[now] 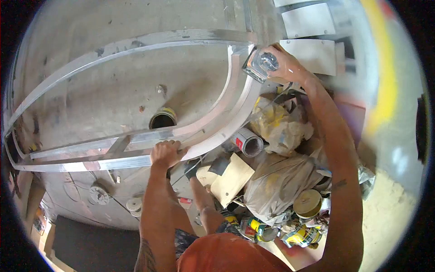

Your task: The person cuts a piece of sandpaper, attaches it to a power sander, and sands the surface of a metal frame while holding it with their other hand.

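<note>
A long curved metal frame (213,149) stretches across the view, its bars partly silver and partly covered in whitish and pinkish filler or primer. My right hand (283,65) is closed around a palm sander (257,67), whose square base rests at the frame's upper right corner. The sander hides part of that corner joint. On the near bar, my left hand (166,154) grips the frame where the bare metal meets the whitish curve. Its fingers are curled over the top edge.
Beneath the frame stands an open can (163,119). Nearer me lie a grey tin (248,142), crumpled plastic bags (281,188), a yellowish board (232,179) and several paint cans (301,235). White panels (310,55) lie at upper right. A cable runs along the floor at left.
</note>
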`<action>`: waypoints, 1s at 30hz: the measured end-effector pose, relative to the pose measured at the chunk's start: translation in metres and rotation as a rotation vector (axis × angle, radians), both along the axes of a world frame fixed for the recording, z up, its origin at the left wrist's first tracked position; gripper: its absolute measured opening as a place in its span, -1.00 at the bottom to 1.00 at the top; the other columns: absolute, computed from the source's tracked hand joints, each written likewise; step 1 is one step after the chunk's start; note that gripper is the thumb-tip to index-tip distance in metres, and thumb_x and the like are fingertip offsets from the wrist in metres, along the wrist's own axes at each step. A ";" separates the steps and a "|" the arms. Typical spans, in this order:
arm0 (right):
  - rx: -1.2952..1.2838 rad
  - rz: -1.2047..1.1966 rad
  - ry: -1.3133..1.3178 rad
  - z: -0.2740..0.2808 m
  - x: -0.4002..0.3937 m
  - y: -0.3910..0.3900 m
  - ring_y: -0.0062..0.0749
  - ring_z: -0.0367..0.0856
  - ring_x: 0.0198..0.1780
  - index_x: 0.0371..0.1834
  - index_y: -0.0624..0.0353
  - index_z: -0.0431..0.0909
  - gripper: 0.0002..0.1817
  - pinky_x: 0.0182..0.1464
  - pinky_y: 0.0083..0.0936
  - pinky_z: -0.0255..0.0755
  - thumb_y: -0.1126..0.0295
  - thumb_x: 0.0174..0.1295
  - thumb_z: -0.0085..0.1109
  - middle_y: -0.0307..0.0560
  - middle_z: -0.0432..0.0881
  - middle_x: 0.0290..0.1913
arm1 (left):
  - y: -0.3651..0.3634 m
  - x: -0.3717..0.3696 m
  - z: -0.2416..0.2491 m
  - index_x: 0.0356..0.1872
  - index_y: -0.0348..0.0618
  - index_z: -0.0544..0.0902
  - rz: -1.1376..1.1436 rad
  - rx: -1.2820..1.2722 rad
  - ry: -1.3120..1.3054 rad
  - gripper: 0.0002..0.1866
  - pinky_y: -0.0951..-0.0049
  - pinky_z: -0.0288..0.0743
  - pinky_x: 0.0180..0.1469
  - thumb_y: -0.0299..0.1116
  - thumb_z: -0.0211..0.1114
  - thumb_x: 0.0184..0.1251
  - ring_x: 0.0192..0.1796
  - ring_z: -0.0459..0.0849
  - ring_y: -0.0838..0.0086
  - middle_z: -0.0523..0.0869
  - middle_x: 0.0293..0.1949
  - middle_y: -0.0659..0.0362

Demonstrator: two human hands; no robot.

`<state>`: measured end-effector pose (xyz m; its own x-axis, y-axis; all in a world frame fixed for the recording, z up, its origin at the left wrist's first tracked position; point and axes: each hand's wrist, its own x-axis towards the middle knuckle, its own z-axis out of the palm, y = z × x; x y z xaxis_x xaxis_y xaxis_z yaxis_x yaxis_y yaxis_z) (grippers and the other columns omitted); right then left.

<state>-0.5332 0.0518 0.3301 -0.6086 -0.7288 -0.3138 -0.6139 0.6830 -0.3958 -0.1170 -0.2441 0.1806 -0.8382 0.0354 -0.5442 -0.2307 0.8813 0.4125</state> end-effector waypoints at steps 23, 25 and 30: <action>0.029 -0.087 -0.014 0.005 0.004 -0.009 -0.06 0.60 0.22 0.34 0.13 0.45 -0.27 0.32 -0.29 0.49 0.49 0.00 0.46 0.11 0.57 0.17 | -0.004 0.007 -0.013 -0.25 0.04 0.82 0.002 0.015 0.036 -0.43 0.03 0.72 -0.07 0.33 0.18 0.42 -0.16 0.84 0.06 0.85 -0.26 0.06; 0.033 -0.064 -0.051 0.007 0.002 -0.009 0.02 0.59 0.21 0.33 0.10 0.45 -0.30 0.30 -0.25 0.49 0.39 0.06 0.48 0.13 0.54 0.17 | 0.001 0.009 -0.015 -0.25 0.07 0.82 0.003 0.011 0.048 -0.45 0.01 0.72 -0.11 0.33 0.19 0.43 -0.18 0.84 0.06 0.84 -0.27 0.07; 0.002 -0.045 -0.007 0.000 -0.006 -0.006 0.09 0.58 0.21 0.34 0.06 0.45 -0.31 0.30 -0.20 0.49 0.27 0.11 0.51 0.16 0.52 0.17 | 0.001 0.005 -0.005 -0.27 0.05 0.82 0.013 0.011 0.058 -0.46 0.01 0.72 -0.11 0.31 0.21 0.42 -0.21 0.84 0.07 0.84 -0.30 0.06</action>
<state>-0.5389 0.0461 0.3304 -0.6384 -0.7001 -0.3200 -0.5797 0.7108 -0.3984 -0.1117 -0.2435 0.1759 -0.8685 0.0303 -0.4947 -0.2173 0.8737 0.4351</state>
